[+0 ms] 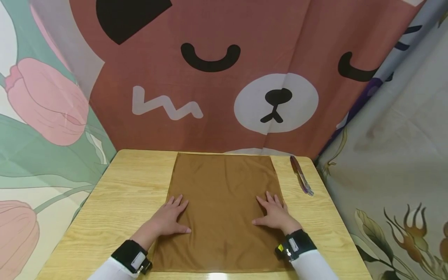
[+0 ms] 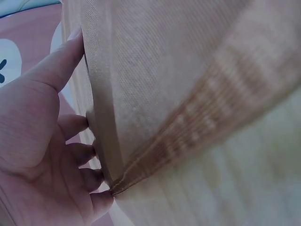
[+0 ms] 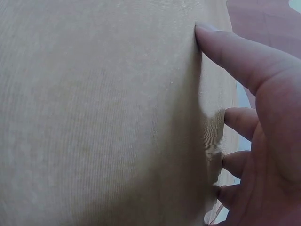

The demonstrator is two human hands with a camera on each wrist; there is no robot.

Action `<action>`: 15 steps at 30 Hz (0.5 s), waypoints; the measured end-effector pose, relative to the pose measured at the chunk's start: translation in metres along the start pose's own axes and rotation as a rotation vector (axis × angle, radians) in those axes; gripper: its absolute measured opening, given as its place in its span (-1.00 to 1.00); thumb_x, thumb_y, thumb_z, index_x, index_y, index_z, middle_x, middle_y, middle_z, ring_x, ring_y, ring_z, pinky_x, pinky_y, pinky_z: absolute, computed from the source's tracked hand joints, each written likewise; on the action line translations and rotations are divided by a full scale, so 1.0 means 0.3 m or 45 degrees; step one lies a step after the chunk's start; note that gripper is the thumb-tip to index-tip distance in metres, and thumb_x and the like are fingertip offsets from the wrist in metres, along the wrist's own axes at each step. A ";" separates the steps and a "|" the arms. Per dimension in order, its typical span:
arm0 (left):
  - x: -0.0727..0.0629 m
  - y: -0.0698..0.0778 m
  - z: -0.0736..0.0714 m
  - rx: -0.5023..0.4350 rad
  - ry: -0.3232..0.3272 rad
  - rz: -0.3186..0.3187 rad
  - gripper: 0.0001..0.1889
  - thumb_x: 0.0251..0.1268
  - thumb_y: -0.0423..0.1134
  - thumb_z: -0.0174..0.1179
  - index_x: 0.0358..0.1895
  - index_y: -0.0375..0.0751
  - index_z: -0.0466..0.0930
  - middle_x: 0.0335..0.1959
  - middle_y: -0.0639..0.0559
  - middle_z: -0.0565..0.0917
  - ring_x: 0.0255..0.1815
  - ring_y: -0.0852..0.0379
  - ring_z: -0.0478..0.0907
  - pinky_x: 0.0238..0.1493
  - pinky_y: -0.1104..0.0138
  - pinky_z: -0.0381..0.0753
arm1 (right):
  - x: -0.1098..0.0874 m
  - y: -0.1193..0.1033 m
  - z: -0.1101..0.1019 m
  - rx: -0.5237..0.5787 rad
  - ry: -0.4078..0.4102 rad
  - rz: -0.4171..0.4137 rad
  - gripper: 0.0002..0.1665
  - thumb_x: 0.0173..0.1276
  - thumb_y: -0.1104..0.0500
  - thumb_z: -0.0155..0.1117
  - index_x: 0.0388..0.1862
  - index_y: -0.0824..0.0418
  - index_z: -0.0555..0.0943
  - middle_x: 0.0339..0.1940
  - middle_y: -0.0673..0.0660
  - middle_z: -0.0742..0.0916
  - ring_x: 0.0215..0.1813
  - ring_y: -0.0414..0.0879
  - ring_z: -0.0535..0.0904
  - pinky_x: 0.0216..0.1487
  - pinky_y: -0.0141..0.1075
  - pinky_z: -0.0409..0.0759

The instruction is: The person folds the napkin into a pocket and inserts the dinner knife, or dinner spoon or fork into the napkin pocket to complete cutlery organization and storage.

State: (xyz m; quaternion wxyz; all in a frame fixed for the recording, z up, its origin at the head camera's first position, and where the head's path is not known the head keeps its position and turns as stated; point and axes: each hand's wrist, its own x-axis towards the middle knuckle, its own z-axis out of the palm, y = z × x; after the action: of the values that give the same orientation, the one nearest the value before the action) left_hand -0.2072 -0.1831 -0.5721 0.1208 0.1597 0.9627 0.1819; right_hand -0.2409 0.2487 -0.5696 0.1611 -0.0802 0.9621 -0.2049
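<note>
A brown cloth point(image 1: 224, 202) lies spread out on the wooden table, with faint creases down its middle. My left hand point(image 1: 169, 218) rests on the cloth's left edge, thumb and fingers spread, fingertips touching the fabric. On the opposite edge my right hand point(image 1: 275, 214) lies the same way, its fingers apart. In the left wrist view, the left fingertips touch the cloth point(image 2: 150, 84) near its stitched hem. The right wrist view shows the thumb and fingertips pressing on the cloth point(image 3: 103, 113), the palm raised off it.
A slim brown and purple object with a clear end point(image 1: 301, 175) lies at the table's back right; its kind cannot be told. Bare wooden tabletop point(image 1: 115, 210) shows on both sides of the cloth. A bear-print curtain point(image 1: 217, 101) hangs behind, with floral curtains on either side.
</note>
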 end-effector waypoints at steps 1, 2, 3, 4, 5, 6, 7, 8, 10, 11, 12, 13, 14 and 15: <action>0.003 -0.001 -0.001 -0.001 -0.002 -0.003 0.18 -0.06 0.41 0.47 0.60 -0.14 0.24 0.67 -0.31 0.11 0.66 -0.47 -0.03 0.57 -0.26 0.13 | 0.002 -0.001 -0.001 0.000 0.001 0.000 0.27 -0.01 -0.44 0.54 0.64 -0.09 0.27 0.74 0.30 0.06 0.71 0.45 -0.24 0.50 0.55 -0.26; 0.005 -0.002 -0.001 -0.002 -0.003 -0.006 0.18 -0.07 0.41 0.47 0.60 -0.14 0.24 0.67 -0.31 0.11 0.66 -0.47 -0.03 0.57 -0.26 0.13 | 0.004 -0.002 -0.001 -0.002 0.002 0.000 0.27 -0.01 -0.44 0.54 0.64 -0.08 0.26 0.74 0.30 0.06 0.71 0.45 -0.24 0.51 0.55 -0.26; 0.006 -0.002 -0.002 -0.005 -0.001 -0.008 0.18 -0.07 0.41 0.47 0.60 -0.14 0.24 0.67 -0.31 0.11 0.66 -0.47 -0.04 0.57 -0.26 0.13 | 0.005 -0.004 -0.003 0.001 0.002 0.000 0.27 -0.01 -0.43 0.54 0.64 -0.08 0.27 0.74 0.30 0.06 0.71 0.45 -0.24 0.51 0.55 -0.26; 0.007 -0.003 -0.002 -0.005 0.002 -0.007 0.18 -0.07 0.41 0.48 0.60 -0.15 0.25 0.66 -0.32 0.12 0.66 -0.48 -0.03 0.56 -0.27 0.13 | 0.007 -0.006 -0.004 0.003 0.001 0.002 0.27 -0.01 -0.43 0.55 0.64 -0.09 0.26 0.74 0.30 0.06 0.71 0.44 -0.24 0.51 0.55 -0.26; 0.009 -0.005 -0.002 -0.003 0.000 -0.011 0.19 -0.07 0.42 0.47 0.60 -0.14 0.24 0.67 -0.31 0.11 0.66 -0.47 -0.03 0.57 -0.27 0.13 | 0.008 -0.007 -0.005 0.006 -0.001 0.004 0.27 -0.01 -0.42 0.55 0.64 -0.09 0.26 0.74 0.29 0.06 0.71 0.44 -0.25 0.51 0.55 -0.27; 0.010 -0.006 -0.002 -0.001 -0.004 -0.015 0.19 -0.07 0.42 0.47 0.60 -0.13 0.23 0.67 -0.30 0.11 0.67 -0.46 -0.04 0.57 -0.26 0.13 | 0.009 -0.009 -0.006 0.010 -0.003 0.006 0.27 -0.01 -0.42 0.55 0.64 -0.09 0.26 0.74 0.29 0.05 0.71 0.44 -0.25 0.51 0.54 -0.27; 0.010 -0.007 -0.002 -0.003 -0.006 -0.016 0.19 -0.07 0.42 0.47 0.61 -0.12 0.23 0.67 -0.29 0.10 0.67 -0.46 -0.04 0.57 -0.26 0.13 | 0.010 -0.009 -0.006 0.015 -0.005 0.008 0.26 -0.01 -0.41 0.56 0.64 -0.09 0.26 0.74 0.29 0.05 0.71 0.44 -0.26 0.51 0.54 -0.28; 0.011 -0.008 -0.002 -0.007 -0.009 -0.018 0.19 -0.07 0.42 0.47 0.61 -0.12 0.23 0.67 -0.29 0.10 0.67 -0.46 -0.05 0.57 -0.26 0.12 | 0.011 -0.010 -0.007 0.020 -0.008 0.009 0.27 -0.01 -0.40 0.56 0.64 -0.09 0.26 0.74 0.29 0.05 0.71 0.43 -0.26 0.51 0.54 -0.28; 0.010 -0.009 -0.003 -0.023 -0.009 -0.017 0.19 -0.07 0.41 0.48 0.60 -0.14 0.24 0.67 -0.30 0.10 0.67 -0.47 -0.05 0.56 -0.28 0.12 | 0.014 -0.009 -0.007 0.020 -0.013 0.010 0.27 -0.02 -0.40 0.56 0.65 -0.09 0.26 0.74 0.28 0.04 0.71 0.43 -0.27 0.52 0.54 -0.29; 0.011 -0.009 -0.004 -0.026 -0.013 -0.020 0.19 -0.07 0.42 0.47 0.61 -0.13 0.23 0.68 -0.30 0.09 0.67 -0.46 -0.06 0.57 -0.28 0.11 | 0.016 -0.008 -0.006 0.019 -0.013 0.009 0.27 -0.02 -0.40 0.56 0.65 -0.09 0.26 0.74 0.28 0.04 0.72 0.43 -0.27 0.52 0.54 -0.29; 0.010 -0.008 -0.006 -0.030 -0.014 -0.020 0.19 -0.07 0.41 0.48 0.61 -0.14 0.23 0.68 -0.30 0.09 0.67 -0.47 -0.07 0.56 -0.29 0.11 | 0.017 -0.007 -0.006 0.019 -0.014 0.008 0.27 -0.01 -0.40 0.56 0.65 -0.10 0.26 0.74 0.28 0.04 0.72 0.43 -0.27 0.52 0.54 -0.29; 0.009 -0.008 -0.007 -0.033 -0.010 -0.017 0.19 -0.07 0.41 0.48 0.60 -0.14 0.24 0.67 -0.31 0.09 0.67 -0.47 -0.06 0.56 -0.29 0.11 | 0.019 -0.007 -0.006 0.019 -0.013 0.005 0.27 -0.01 -0.40 0.56 0.65 -0.09 0.25 0.74 0.28 0.04 0.72 0.43 -0.28 0.51 0.54 -0.29; 0.009 -0.007 -0.008 -0.033 -0.008 -0.016 0.19 -0.08 0.41 0.48 0.60 -0.14 0.24 0.67 -0.31 0.09 0.67 -0.48 -0.06 0.56 -0.30 0.11 | 0.020 -0.007 -0.006 0.016 -0.013 0.002 0.27 -0.01 -0.40 0.56 0.65 -0.10 0.25 0.74 0.29 0.03 0.72 0.43 -0.28 0.51 0.54 -0.28; 0.008 -0.007 -0.010 -0.038 -0.001 -0.013 0.19 -0.08 0.41 0.48 0.60 -0.15 0.24 0.67 -0.32 0.10 0.66 -0.48 -0.05 0.55 -0.31 0.11 | 0.021 -0.007 -0.006 0.016 -0.012 -0.001 0.27 -0.01 -0.41 0.56 0.65 -0.09 0.25 0.74 0.29 0.03 0.72 0.43 -0.28 0.51 0.54 -0.29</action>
State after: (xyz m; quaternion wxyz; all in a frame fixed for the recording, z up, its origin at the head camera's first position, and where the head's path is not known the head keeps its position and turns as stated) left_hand -0.2107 -0.1851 -0.5707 0.1245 0.1530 0.9606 0.1957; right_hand -0.2472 0.2461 -0.5689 0.1663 -0.0804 0.9600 -0.2106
